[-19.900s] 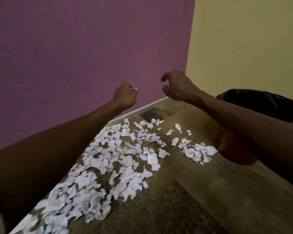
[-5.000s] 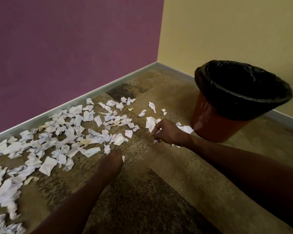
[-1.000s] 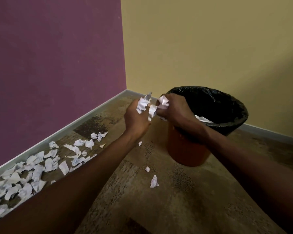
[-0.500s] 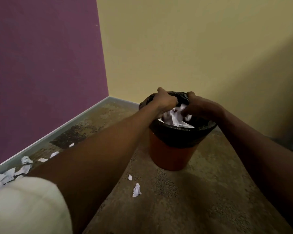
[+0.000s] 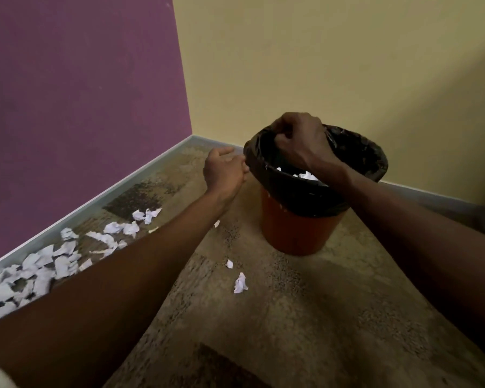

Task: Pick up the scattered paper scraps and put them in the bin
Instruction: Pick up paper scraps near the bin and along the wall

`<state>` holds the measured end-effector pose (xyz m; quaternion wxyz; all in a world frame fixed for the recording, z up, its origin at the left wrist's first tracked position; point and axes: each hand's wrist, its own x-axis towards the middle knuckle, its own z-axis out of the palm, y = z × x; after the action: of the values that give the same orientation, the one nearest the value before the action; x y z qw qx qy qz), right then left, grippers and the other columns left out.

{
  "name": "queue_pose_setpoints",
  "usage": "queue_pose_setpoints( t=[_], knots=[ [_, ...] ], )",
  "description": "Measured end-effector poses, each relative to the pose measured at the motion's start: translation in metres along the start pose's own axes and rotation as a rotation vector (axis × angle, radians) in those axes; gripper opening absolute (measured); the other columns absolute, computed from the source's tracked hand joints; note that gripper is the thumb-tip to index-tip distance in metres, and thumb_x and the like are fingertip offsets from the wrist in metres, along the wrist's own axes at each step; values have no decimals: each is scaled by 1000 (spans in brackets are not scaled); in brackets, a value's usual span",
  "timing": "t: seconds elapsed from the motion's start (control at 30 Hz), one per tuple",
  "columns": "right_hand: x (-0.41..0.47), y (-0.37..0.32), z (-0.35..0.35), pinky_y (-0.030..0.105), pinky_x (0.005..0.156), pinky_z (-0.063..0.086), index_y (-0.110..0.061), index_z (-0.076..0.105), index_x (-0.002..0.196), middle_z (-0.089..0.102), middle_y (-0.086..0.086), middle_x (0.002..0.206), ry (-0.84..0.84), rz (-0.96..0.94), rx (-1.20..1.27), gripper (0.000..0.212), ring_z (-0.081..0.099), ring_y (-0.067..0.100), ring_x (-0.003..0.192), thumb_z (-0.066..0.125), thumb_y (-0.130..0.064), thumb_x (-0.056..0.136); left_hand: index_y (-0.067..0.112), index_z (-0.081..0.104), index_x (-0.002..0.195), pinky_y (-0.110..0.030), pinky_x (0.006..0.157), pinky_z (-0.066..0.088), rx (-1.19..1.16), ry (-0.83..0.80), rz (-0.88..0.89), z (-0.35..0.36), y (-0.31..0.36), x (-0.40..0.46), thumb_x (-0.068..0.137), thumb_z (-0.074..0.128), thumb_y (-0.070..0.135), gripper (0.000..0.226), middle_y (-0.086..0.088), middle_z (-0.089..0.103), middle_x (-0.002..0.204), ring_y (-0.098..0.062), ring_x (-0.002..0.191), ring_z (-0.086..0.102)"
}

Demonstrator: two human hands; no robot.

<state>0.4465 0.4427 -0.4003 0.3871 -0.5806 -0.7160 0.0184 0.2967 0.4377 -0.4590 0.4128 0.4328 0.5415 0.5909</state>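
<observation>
An orange bin [image 5: 291, 231] with a black liner stands on the floor near the room's corner. White paper scraps [image 5: 305, 175] lie inside it. My right hand [image 5: 303, 144] hangs over the bin's mouth with fingers curled downward; its palm is hidden. Just left of the rim, my left hand [image 5: 224, 170] is loosely open with nothing in it. Several scattered scraps [image 5: 39, 264] lie along the purple wall at the left, partly behind my left forearm. Two loose scraps [image 5: 240, 282] rest on the floor in front of the bin.
A purple wall [image 5: 81, 93] meets a yellow wall [image 5: 319, 65] behind the bin, with a pale skirting board [image 5: 123, 189] along the floor. Brown patterned floor [image 5: 291, 331] spreads in front of the bin.
Both hands were inside the bin's mouth among scraps half a second ago. My left hand has since drawn back outside the rim, and my right hand has risen above it. The view has turned left.
</observation>
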Motion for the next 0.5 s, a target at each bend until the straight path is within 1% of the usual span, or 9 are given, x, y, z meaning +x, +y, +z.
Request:
queue_pose_setpoints(
  t=[0.07,0.13,0.2,0.23,0.3,0.33,0.37,0.43,0.5],
  knots=[
    [-8,-16,13,18,79,41,-9,74,100,73,7,100,-14,-121,36,27,65,21,93,54,-7,81,13,56,104,-25,49,46,57,27,-54,-23,-25,-2,91,56,6,15,-6,66,84,-16,61,62],
    [-17,-28,30,19,77,43,-7,75,98,74,8,97,-78,-205,59,25,67,20,89,54,-5,82,14,58,95,-28,52,49,100,4,-137,-45,-55,-4,88,58,6,10,-10,66,85,-17,61,61],
    [-28,-34,50,19,78,46,-7,75,96,74,8,96,-193,-259,55,25,67,19,86,56,-2,81,15,63,93,-36,66,57,259,-13,-171,-65,-81,-7,84,64,10,10,-9,69,89,-21,70,66],
    [-34,-35,61,19,79,49,-6,75,97,74,7,96,-289,-277,43,25,67,18,86,58,-1,80,14,65,95,-34,75,56,392,-23,-149,-75,-94,-10,83,65,12,12,-5,70,91,-22,78,67],
    [-49,-31,86,16,77,49,-6,72,107,72,7,105,-539,-267,-10,29,64,16,89,62,-1,80,9,66,105,-21,77,45,634,-95,-90,-96,-114,-20,83,64,9,22,-2,69,97,-20,91,65],
    [-58,-27,100,12,74,44,-6,67,117,68,8,115,-685,-247,-52,36,62,16,96,65,-3,81,6,63,111,-19,76,41,728,-156,-66,-105,-122,-24,82,64,7,30,-4,68,104,-21,97,64],
    [-69,-22,113,11,76,40,-8,60,128,61,9,127,-828,-245,-102,46,59,17,106,68,-6,82,6,60,119,-19,81,40,824,-217,-53,-114,-132,-27,81,65,6,39,-7,66,113,-22,105,62],
    [-92,-6,142,22,98,36,-14,42,144,42,9,149,-1051,-273,-223,71,45,23,131,75,-15,80,13,49,135,-28,99,40,1023,-319,-56,-132,-148,-32,80,72,15,60,-8,55,136,-24,124,51],
    [-114,13,166,34,112,28,-18,24,153,16,11,160,-1208,-313,-334,93,27,28,143,79,-22,78,19,32,147,-38,114,29,1207,-435,-61,-149,-166,-36,78,78,28,83,-7,34,153,-25,141,31]
  ],
)
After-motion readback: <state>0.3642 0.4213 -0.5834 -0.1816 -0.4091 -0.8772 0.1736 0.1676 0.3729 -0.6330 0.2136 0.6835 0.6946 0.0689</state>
